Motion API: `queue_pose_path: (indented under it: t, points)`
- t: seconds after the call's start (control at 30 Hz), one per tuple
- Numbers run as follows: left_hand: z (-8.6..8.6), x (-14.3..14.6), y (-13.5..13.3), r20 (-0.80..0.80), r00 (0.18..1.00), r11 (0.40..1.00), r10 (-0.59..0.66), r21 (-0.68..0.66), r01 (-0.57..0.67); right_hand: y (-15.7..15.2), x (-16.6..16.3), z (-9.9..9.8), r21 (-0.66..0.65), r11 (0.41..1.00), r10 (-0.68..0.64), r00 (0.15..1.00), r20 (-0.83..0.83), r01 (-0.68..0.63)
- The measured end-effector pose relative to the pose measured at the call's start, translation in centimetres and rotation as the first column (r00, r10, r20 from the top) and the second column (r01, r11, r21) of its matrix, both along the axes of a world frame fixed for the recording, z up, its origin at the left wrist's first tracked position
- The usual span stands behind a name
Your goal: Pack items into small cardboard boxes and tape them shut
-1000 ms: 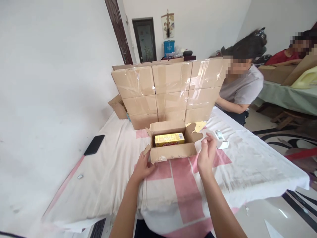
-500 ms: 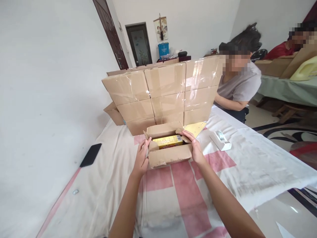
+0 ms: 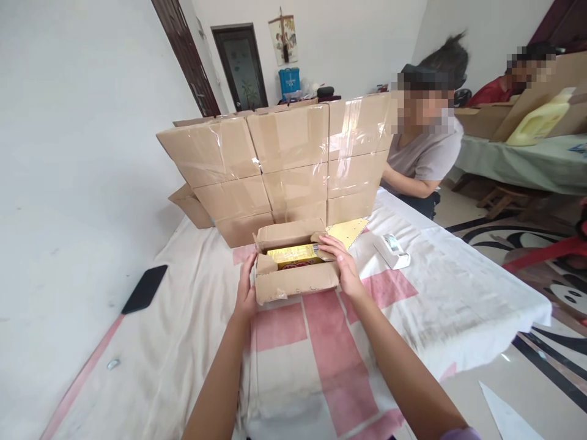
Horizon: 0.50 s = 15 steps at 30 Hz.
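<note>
A small open cardboard box (image 3: 296,282) stands on the white and pink cloth in front of me. Inside it lies a yellow packet (image 3: 291,255). My left hand (image 3: 246,292) lies flat against the box's left end, pressing its small side flap inward. My right hand (image 3: 343,264) rests on the right end, fingers pushing the right side flap down over the packet. The long flaps at front and back still stand up.
A wall of several taped cardboard boxes (image 3: 284,165) rises just behind the small box. A tape dispenser (image 3: 391,250) and a yellow card (image 3: 347,231) lie to the right, a black phone (image 3: 144,288) to the left. A seated person (image 3: 424,153) works at the far right corner.
Both hands went from beside the box onto its ends and folded the two side flaps inward over the packet. My view shifted a little to the right.
</note>
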State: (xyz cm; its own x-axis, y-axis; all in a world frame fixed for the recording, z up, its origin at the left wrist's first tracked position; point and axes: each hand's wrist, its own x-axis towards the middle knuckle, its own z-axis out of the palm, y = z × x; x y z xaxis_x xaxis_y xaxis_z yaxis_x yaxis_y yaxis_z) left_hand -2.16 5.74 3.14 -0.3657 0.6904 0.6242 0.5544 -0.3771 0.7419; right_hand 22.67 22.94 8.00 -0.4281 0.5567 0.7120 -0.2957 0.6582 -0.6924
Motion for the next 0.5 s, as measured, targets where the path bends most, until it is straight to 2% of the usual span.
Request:
queue_pose_path:
  t: [0.17, 0.27, 0.5]
  points:
    - [1.6, -0.5, 0.3, -0.012, 1.000, 0.999, -0.018, -0.026, 0.018, 0.3, 0.1, 0.1, -0.009, 1.000, 0.010, 1.000, -0.023, -0.011]
    - [2.5, -0.9, 1.0, -0.090, 0.996, 0.999, -0.019, -0.027, 0.016, 0.3, 0.2, 0.1, -0.020, 1.000, 0.004, 0.999, -0.040, -0.004]
    - [1.2, 0.5, 1.6, -0.120, 0.985, 0.989, 0.126, 0.099, -0.114, 0.3, 0.4, 0.1, -0.042, 0.999, 0.019, 0.998, -0.060, -0.021]
